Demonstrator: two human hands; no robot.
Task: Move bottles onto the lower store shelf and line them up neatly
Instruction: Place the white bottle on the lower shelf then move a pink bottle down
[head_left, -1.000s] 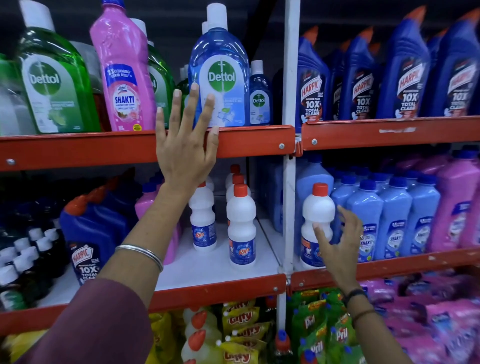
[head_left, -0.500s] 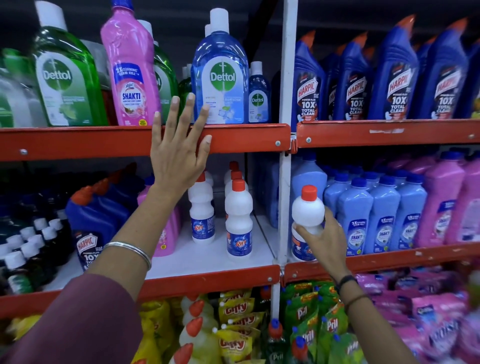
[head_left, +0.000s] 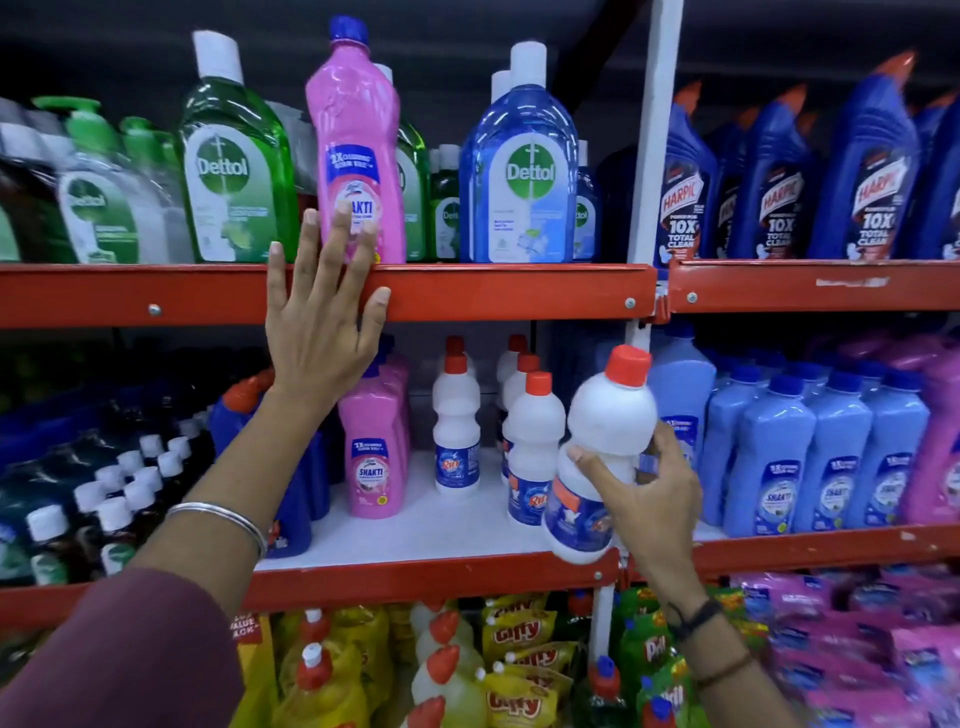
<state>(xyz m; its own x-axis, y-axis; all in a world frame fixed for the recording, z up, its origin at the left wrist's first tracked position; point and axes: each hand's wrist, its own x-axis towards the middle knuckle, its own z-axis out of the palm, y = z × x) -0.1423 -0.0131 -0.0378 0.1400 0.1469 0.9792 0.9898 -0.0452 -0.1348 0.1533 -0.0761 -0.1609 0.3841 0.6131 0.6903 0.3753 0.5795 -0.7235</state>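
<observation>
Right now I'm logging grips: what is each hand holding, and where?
Right hand holds the white bottle around its middle. Left hand holds nothing, resting open against the red shelf edge.

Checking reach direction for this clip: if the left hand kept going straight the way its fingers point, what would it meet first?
Most likely the pink Shakti bottle on the upper shelf: the left hand points up over the shelf's red edge, fingertips already overlapping the bottle's base. Depth is unclear, so contact can't be confirmed.

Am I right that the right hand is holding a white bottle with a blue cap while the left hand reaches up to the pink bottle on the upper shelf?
Not quite. The head view shows the white bottle in the right hand has a red cap, not blue. The left hand does reach up to the pink bottle on the upper shelf.
</observation>
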